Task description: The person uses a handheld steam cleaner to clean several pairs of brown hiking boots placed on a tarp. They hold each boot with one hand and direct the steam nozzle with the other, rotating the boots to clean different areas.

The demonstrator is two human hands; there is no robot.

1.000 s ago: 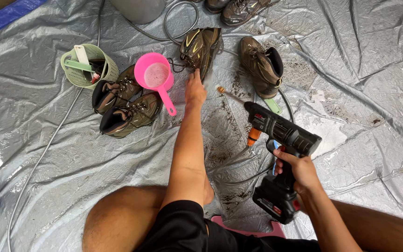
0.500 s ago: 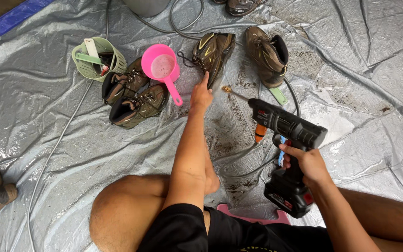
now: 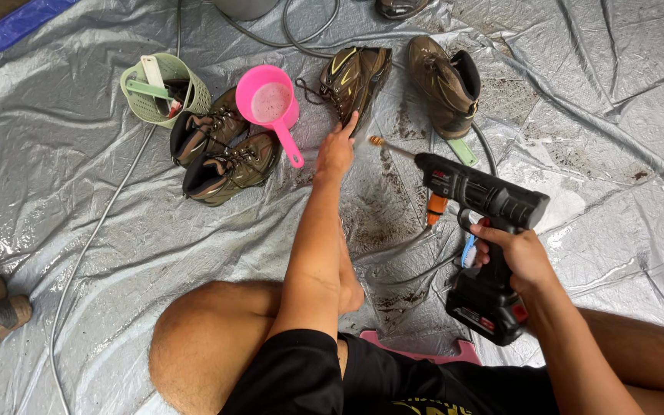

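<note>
My left hand (image 3: 337, 150) is stretched out, fingers loosely open, fingertips touching the brown boot (image 3: 353, 75) lying near the tarp's (image 3: 78, 200) far edge. My right hand (image 3: 518, 253) is clenched around the grip of the black spray gun (image 3: 479, 230), nozzle aimed toward that boot. A pink scoop (image 3: 270, 104) sits just left, beside a pair of boots (image 3: 220, 157).

A crinkled silver tarp (image 3: 117, 230) covers the whole floor, wet and shiny, with patches of dark mud (image 3: 378, 207) near its middle. A blue strip (image 3: 9, 27) edges it at the far left, with bare dark ground beyond the corner. Soft, even daylight falls everywhere, without hard shadows.
</note>
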